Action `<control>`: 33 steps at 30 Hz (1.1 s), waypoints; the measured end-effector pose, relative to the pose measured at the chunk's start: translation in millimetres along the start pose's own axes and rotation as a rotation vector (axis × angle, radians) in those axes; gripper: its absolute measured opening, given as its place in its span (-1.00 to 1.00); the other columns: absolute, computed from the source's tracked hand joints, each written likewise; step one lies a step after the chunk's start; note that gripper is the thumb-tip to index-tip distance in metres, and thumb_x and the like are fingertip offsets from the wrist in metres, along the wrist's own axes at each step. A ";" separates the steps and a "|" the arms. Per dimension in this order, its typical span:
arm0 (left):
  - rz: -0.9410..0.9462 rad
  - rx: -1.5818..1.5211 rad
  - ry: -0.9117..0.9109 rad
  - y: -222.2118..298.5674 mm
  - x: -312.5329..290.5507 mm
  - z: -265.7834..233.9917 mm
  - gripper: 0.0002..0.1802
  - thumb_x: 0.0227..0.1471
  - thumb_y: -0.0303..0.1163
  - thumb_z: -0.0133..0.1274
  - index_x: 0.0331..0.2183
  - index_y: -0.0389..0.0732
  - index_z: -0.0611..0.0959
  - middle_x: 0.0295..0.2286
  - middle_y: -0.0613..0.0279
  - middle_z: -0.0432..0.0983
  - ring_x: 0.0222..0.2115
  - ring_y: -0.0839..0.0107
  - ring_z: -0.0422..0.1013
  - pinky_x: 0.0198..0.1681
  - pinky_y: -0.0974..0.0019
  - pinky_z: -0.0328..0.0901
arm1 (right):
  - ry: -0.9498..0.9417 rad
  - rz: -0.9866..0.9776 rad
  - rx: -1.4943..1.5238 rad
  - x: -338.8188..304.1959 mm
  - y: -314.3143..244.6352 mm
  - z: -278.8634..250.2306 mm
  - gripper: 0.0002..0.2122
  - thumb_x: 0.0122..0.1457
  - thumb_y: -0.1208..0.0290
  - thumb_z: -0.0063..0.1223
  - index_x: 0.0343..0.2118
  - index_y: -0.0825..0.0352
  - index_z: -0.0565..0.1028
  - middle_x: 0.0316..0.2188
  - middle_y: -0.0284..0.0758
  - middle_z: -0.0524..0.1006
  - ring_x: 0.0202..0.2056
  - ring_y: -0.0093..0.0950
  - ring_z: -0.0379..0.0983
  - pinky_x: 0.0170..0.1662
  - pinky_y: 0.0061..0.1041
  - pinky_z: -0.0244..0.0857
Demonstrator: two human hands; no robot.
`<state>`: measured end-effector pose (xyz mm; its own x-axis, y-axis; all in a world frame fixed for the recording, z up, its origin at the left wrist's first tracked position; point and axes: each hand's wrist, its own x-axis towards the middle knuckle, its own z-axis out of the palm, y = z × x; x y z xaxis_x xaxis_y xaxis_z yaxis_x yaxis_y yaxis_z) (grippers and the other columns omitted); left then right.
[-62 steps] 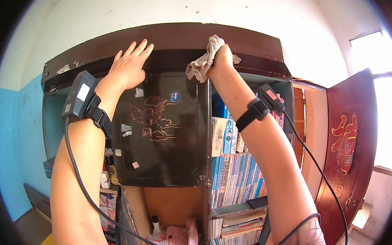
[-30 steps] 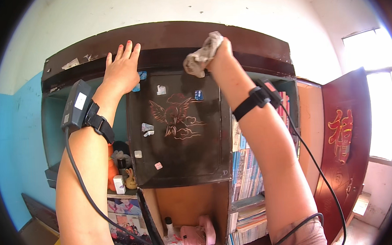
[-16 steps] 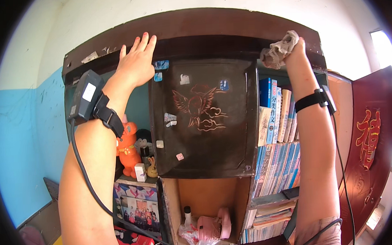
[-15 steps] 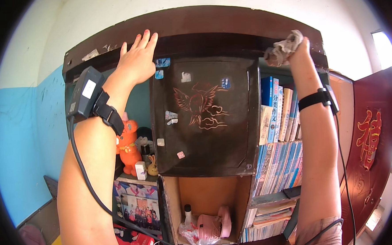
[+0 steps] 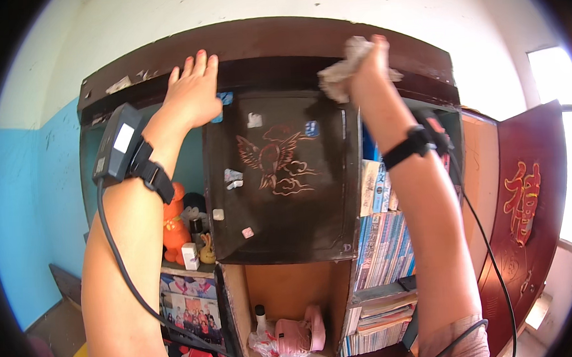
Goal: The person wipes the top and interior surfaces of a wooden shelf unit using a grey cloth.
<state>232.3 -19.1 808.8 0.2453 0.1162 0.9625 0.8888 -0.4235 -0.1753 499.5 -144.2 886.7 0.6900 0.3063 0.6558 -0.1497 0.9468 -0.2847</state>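
Whitewashed plaster above and a bright blue wall [image 5: 29, 211] to one side frame a tall dark wooden cabinet [image 5: 259, 41], and both of the person's arms reach up to its top board. Against the front edge of that board the left hand [image 5: 194, 93] lies flat, fingers straight and together, gripping nothing; a black box [image 5: 117, 148] is strapped to the forearm below it, with a white rectangular label on its face and a black cable trailing down. Further along the same edge, the right hand [image 5: 370, 61] is closed around a crumpled pale cloth [image 5: 345, 69], pressing it to the wood, and a black strap sits on that wrist.

Below the hands hangs a dark cabinet door [image 5: 279, 179] with a reddish bird drawn on it and small stickers scattered around the drawing: blue ones near the top, whitish and pink squares lower down. Beside the door on the blue-wall side, an orange toy figure [image 5: 172, 230] stands on a shelf with a small white box [image 5: 190, 256] at its foot, and photo prints [image 5: 189, 306] line the shelf beneath. On the door's other side, upright books [image 5: 383, 238] with blue and white spines fill the shelves. Under the door an open compartment holds a pink object [image 5: 294, 333] and a small bottle. Beyond the books stands an open reddish-brown door [image 5: 527, 217] bearing an orange emblem.
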 end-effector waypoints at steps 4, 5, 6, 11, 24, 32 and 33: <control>0.006 -0.010 -0.003 3.4 0.7 4.0 -0.03 -0.07 -0.43 0.07 0.33 -0.22 0.02 0.35 -0.08 -0.17 0.36 0.02 -0.16 0.36 -0.07 -0.16 | -0.158 0.163 0.125 -23.8 71.7 59.8 -0.41 0.19 -0.17 -0.05 -0.12 0.42 0.46 -0.18 -0.21 0.54 -0.18 -0.36 0.47 -0.12 -0.29 0.37; 0.006 -0.008 -0.014 9.2 3.2 5.0 -0.06 -0.04 -0.41 0.06 0.33 -0.21 0.03 0.35 -0.05 -0.17 0.36 0.04 -0.17 0.36 -0.07 -0.18 | -0.139 0.206 0.101 -18.1 70.7 59.5 -0.45 0.20 -0.16 -0.05 -0.11 0.34 0.45 -0.19 -0.26 0.53 -0.20 -0.37 0.46 -0.16 -0.31 0.37; 0.009 -0.010 -0.022 10.3 3.9 4.8 -0.06 -0.04 -0.42 0.05 0.33 -0.21 0.02 0.35 -0.04 -0.18 0.37 0.05 -0.17 0.36 -0.07 -0.18 | -0.128 0.263 0.085 -16.7 72.4 62.0 -0.50 0.20 -0.14 -0.04 -0.10 0.27 0.45 -0.20 -0.32 0.53 -0.23 -0.39 0.45 -0.21 -0.33 0.37; -0.020 0.022 -0.058 -2.1 -3.6 -0.2 -0.04 -0.05 -0.44 0.04 0.34 -0.21 0.00 0.36 -0.02 -0.21 0.37 0.07 -0.19 0.36 -0.09 -0.19 | -0.592 0.411 0.395 -7.3 47.0 37.3 -0.57 0.24 -0.08 -0.17 -0.63 0.12 0.39 -0.71 -0.50 0.42 -0.67 -0.51 0.28 -0.47 -0.43 0.23; 0.011 0.014 -0.100 -3.0 0.8 -4.3 -0.03 -0.07 -0.41 -0.01 0.35 -0.19 -0.02 0.36 -0.03 -0.24 0.37 0.08 -0.20 0.37 -0.12 -0.23 | -0.123 -0.100 -0.067 127.6 -139.7 -183.4 -0.46 0.22 -0.28 -0.29 -0.15 0.12 0.48 -0.18 -0.23 0.46 -0.16 -0.18 0.42 -0.12 0.00 0.39; 0.006 0.020 -0.094 -2.1 0.0 -1.2 -0.02 -0.06 -0.40 0.00 0.35 -0.16 -0.03 0.37 0.03 -0.25 0.38 0.11 -0.22 0.38 -0.10 -0.23 | 0.062 -0.227 0.076 114.1 -151.6 -201.3 -0.46 0.19 -0.28 -0.17 -0.25 0.20 0.50 -0.41 -0.30 0.51 -0.33 -0.24 0.43 -0.25 -0.11 0.37; 0.016 0.014 -0.080 3.4 3.2 -0.9 -0.02 -0.06 -0.40 0.00 0.35 -0.15 -0.03 0.37 0.03 -0.25 0.38 0.11 -0.22 0.38 -0.10 -0.23 | 0.075 -0.278 0.106 113.7 -163.1 -208.4 -0.46 0.20 -0.27 -0.17 -0.26 0.21 0.50 -0.41 -0.30 0.50 -0.34 -0.24 0.43 -0.25 -0.11 0.37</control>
<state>235.8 -21.0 811.5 0.2894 0.1807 0.9400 0.8897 -0.4131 -0.1945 750.0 -284.3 862.0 0.7645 0.0296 0.6439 -0.0179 0.9995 -0.0247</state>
